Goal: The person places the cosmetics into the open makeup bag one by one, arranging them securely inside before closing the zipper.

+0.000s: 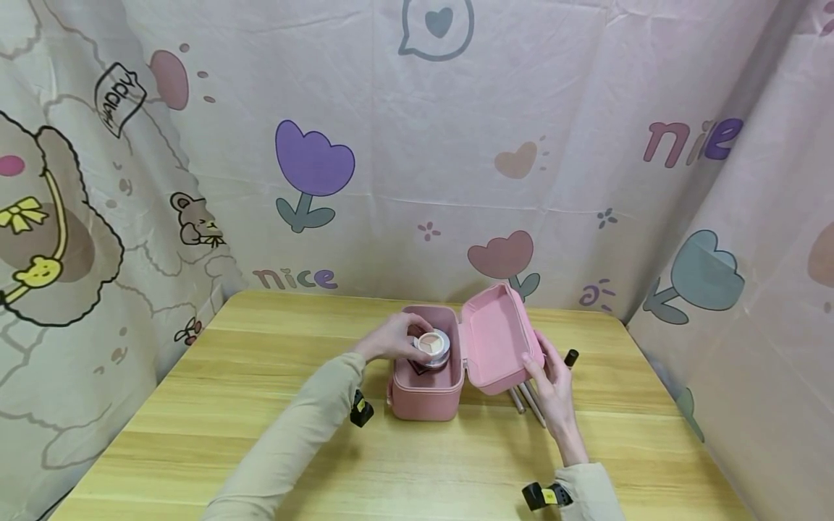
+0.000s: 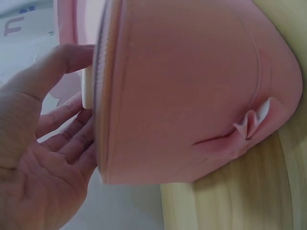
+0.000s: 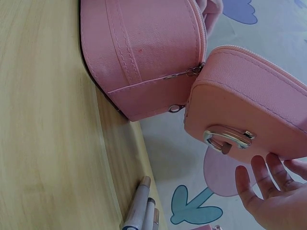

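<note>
A pink zip-up cosmetic case [image 1: 426, 404] stands on the table with its lid [image 1: 498, 340] swung out to the right. My left hand [image 1: 394, 336] reaches in at the top of the case and pinches a small round makeup compact [image 1: 431, 343] with a pale three-part face. In the left wrist view only a white edge of the compact [image 2: 87, 88] shows between thumb and fingers. Other round and dark items lie under it, partly hidden. My right hand [image 1: 552, 380] holds the lid by its right edge, fingers underneath and thumb over the rim.
Several slim pen-like tubes [image 3: 139, 206] lie on the wooden table [image 1: 293, 333] beneath and beside the lid. A dark-capped tube end [image 1: 571, 357] shows right of my right hand. Printed cloth [image 1: 404, 145] hangs behind the table and along its sides.
</note>
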The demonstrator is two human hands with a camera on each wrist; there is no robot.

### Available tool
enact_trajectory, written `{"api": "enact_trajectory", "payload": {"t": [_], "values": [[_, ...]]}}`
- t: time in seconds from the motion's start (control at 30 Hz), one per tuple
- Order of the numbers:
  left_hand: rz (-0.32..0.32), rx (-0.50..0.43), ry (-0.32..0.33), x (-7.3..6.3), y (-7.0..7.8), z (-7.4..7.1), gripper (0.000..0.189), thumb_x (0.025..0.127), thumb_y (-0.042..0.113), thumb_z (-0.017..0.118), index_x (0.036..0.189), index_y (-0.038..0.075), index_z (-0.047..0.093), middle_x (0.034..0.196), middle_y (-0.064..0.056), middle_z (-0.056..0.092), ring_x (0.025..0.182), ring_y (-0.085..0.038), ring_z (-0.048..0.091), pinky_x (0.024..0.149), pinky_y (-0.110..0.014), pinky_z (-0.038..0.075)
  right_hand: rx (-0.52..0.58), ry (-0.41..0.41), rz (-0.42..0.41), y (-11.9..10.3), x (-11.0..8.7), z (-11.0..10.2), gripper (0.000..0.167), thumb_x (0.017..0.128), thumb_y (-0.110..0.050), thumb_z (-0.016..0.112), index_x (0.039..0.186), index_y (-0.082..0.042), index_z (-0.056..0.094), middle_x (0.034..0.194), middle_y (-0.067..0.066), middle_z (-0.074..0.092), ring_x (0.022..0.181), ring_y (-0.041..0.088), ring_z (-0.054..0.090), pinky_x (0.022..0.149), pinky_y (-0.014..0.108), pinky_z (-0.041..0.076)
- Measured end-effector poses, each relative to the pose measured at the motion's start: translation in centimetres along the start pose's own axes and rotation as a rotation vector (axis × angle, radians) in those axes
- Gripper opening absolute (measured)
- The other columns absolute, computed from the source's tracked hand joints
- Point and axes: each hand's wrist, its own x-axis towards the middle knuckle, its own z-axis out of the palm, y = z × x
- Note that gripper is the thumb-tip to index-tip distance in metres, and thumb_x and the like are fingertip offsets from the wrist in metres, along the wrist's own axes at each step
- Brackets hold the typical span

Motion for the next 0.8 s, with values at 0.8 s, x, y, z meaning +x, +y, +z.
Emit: {"api": "enact_trajectory", "payload": {"t": [0.8], "values": [[0.017,0.181,-0.066,1.5,0.8,2.2,0.039,0.068,0.016,0.091,0.103,0.010,0.074,0.095,-0.007,0.078,0.086,-0.012,0.068,0.077,-0.020,0.054,-0.013,0.005,0.011,0.0,0.0,0.0,0.054,0.101,-0.005,0.052,0.152,0.001,0.038,0.149,0.022,0.046,0.117,-0.004,0.057,0.095,0.009,0.051]]}}
